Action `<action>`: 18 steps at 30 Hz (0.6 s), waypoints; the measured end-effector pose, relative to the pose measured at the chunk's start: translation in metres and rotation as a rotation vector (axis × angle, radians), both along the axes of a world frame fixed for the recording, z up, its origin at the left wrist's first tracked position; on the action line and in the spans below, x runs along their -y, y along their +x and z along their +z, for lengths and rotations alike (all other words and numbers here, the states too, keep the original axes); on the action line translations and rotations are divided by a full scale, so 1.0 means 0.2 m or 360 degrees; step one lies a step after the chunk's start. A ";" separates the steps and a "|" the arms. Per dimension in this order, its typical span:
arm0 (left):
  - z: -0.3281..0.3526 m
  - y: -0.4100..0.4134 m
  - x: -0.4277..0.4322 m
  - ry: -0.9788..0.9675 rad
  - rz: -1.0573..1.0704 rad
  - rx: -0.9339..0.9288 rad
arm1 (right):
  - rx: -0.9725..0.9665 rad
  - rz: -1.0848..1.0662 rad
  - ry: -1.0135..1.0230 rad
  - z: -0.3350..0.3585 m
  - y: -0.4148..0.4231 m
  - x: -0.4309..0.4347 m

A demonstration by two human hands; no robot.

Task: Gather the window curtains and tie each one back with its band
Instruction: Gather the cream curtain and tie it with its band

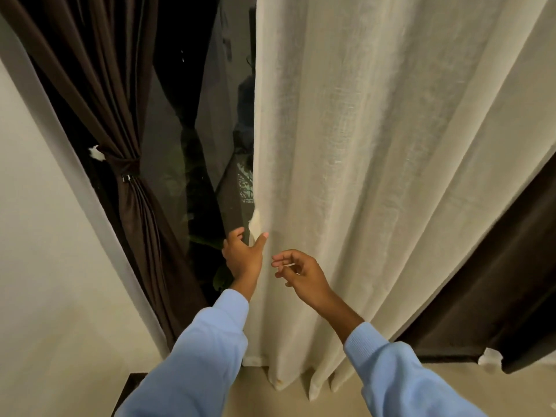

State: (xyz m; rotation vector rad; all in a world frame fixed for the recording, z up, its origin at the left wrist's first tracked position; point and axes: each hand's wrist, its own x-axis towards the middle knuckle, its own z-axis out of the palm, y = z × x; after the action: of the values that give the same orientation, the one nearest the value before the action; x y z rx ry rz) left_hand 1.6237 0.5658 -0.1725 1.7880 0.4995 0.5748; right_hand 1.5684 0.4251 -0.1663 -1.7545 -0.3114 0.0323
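Indoors, left hand [243, 257] straddles the edge of the cream curtain [361, 145], grip apart (thumb in front); just beside it, right hand [301, 273] loosely curled, empty.

On my feed the big curtain [376, 145] in front is cream, with a fine woven grain and soft grey shadow stripes running down its folds. The left curtain [99, 70] is dark chocolate brown. The band [125, 165] around it is the same brown, with a small silver clip [126, 177] just below. A white hook [95, 152] sits beside that band. The right curtain [496, 281] is as dark a brown as the left one, with a white tab [489, 358] at its lower edge. I see the window glass [174, 130] black, with dim green leaves [222, 276] low behind it. The wall [39, 236] is off-white and the floor [301, 398] pale beige. The left sleeve [207, 341] and right sleeve [391, 371] are light blue.
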 end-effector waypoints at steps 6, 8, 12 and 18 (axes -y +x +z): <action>-0.05 0.09 -0.03 -0.0261 -0.0460 0.0022 | 0.0033 -0.0161 0.0025 0.03 0.21 -0.08; -0.08 0.08 -0.04 -0.0469 -0.0668 0.0001 | 0.0028 -0.0278 0.0067 0.03 0.28 -0.09; -0.10 0.06 -0.09 -0.0854 -0.0986 -0.0181 | 0.0044 -0.0329 0.0121 0.01 0.38 -0.14; -0.05 0.04 -0.19 -0.1238 -0.1306 -0.0372 | 0.0215 -0.0422 -0.0111 -0.04 0.45 -0.23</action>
State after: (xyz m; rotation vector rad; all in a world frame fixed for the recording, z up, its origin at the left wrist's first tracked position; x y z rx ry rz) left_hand 1.6307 0.6045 -0.1818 1.1459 0.0750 -0.3742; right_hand 1.6577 0.4701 -0.1739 -1.8581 -0.1750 -0.2702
